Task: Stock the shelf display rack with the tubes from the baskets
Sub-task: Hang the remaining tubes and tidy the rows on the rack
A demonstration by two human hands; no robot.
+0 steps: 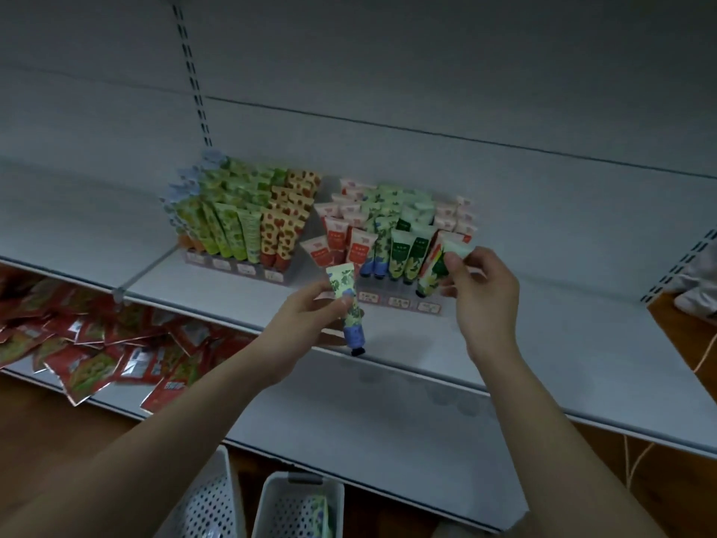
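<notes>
Partly hidden by right hand, green tube blurs.

Shelf: matt white painted metal, smooth. Tubes: printed plastic, slight sheen. Held tube: same plastic, dark cap. Baskets: white perforated plastic, matt. Red sachets: glossy foil-like film, crinkled. Floor: wood look.
</notes>
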